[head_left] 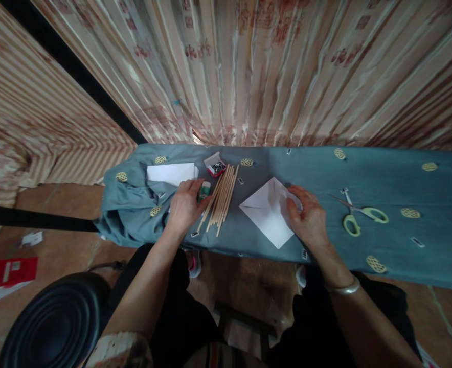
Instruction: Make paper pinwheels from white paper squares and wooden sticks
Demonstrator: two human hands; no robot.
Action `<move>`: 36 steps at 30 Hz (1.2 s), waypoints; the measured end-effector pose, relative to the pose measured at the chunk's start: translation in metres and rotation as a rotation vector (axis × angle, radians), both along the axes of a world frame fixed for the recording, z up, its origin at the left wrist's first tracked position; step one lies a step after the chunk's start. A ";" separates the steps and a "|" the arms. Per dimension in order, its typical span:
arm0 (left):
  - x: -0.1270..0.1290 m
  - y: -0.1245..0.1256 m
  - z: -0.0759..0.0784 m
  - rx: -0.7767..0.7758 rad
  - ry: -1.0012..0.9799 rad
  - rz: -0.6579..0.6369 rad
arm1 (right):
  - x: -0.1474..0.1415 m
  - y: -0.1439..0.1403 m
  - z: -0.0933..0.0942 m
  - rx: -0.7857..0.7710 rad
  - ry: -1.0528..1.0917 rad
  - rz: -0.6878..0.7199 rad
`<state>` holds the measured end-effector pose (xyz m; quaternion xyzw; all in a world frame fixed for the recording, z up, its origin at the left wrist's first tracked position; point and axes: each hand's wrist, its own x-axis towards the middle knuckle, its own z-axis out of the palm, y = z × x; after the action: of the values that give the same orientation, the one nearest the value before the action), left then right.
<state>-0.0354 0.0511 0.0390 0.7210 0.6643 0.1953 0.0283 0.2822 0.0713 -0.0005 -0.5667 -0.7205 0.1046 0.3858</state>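
We close our left hand around the glue stick, sticks just beside it. Our right hand lies flat, fingers spread, pinning the folded paper. Gluing seems next, needing the cap removed.

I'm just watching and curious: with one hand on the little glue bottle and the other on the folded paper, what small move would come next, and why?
Probably lifting the glue bottle across to the folded paper. The left hand already closes around the bottle, while the right hand pins the paper's right corner flat, and the sticks lie loose between them.
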 end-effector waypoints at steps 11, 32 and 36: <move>-0.002 -0.001 -0.004 -0.156 -0.135 0.134 | -0.003 -0.001 -0.001 0.017 0.009 0.013; 0.116 -0.010 0.005 -0.881 -1.839 -0.031 | -0.042 -0.001 0.031 -0.802 1.365 0.363; 0.117 -0.008 0.000 -0.851 -1.767 -0.093 | -0.031 0.003 0.026 -0.736 1.356 0.295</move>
<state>0.0813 0.0432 0.0385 0.2706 0.3899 0.4075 0.7802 0.2513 0.0745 0.0257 -0.3691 -0.3144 0.7100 0.5108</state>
